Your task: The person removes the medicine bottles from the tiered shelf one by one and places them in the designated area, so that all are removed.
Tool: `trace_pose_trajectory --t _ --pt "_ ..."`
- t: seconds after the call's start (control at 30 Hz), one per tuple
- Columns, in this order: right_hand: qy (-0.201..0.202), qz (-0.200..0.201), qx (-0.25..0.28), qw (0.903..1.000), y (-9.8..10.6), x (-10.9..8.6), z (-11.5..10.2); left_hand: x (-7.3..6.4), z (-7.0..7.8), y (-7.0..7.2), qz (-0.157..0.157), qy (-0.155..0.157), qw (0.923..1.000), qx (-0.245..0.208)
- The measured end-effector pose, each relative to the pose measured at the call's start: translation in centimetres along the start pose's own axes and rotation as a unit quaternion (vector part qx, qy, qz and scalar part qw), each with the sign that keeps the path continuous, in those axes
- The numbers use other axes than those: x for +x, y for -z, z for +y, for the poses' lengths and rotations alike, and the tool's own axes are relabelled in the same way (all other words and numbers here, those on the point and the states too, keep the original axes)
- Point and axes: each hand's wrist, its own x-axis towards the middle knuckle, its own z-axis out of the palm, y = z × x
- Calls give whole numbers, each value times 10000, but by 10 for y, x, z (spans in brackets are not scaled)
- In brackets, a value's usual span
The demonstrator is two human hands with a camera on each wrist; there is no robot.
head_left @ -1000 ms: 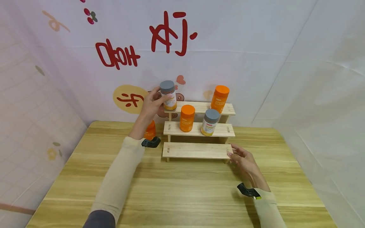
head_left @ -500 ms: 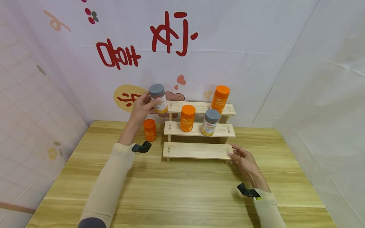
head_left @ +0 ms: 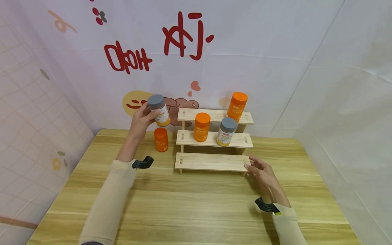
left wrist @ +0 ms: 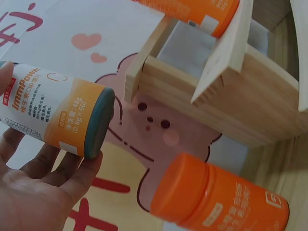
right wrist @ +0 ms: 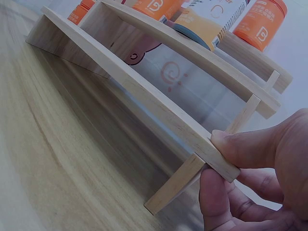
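- Off to the far left, a pale wall point(head_left: 18, 105) with a faint grid print can be seen next to the wood-grain table point(head_left: 196, 207).
- Next, a grey-lidded jar point(head_left: 162, 118) is being held up in the air by the left hand point(head_left: 142, 118). It's pinched between the thumb, laid across the label, and the fingers behind. The lid is tipped a bit leftward, and the whole jar is kept clear of the rack, left of its top tier point(head_left: 217, 115).
- Lower down, an orange jar point(head_left: 161, 140) is parked upright on the table, just left of the wooden rack point(head_left: 211, 161), which is built in three steps.
- Middle tier point(head_left: 213, 139), left of centre: another orange jar point(head_left: 201, 128) is stood upright.
- Same tier, further right: a second grey-lidded jar point(head_left: 225, 134) is placed near that one, with a gap between them.
- Up top, toward the right end, a third orange jar point(head_left: 237, 108) is perched.
- Rightmost, the end of the bottom tier is gripped by the right hand point(head_left: 263, 174): thumb pressed on the upper face, fingers curled underneath, so the board is pinched between.
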Motion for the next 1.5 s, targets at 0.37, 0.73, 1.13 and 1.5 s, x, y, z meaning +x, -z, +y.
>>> trace_pose_trajectory --t 0.37,0.73,1.13,1.5 --pt "-33 56 -6 10000 -1 1 0 -12 -10 25 240 41 9997 43" --pt "-39 53 49 10000 -1 1 1 -25 -21 47 295 129 9994 91" --pt "23 -13 27 10000 1 1 2 -34 -40 63 311 339 9989 -18" --pt "45 -31 -10 10000 1 1 2 -41 -62 69 426 667 9964 306"
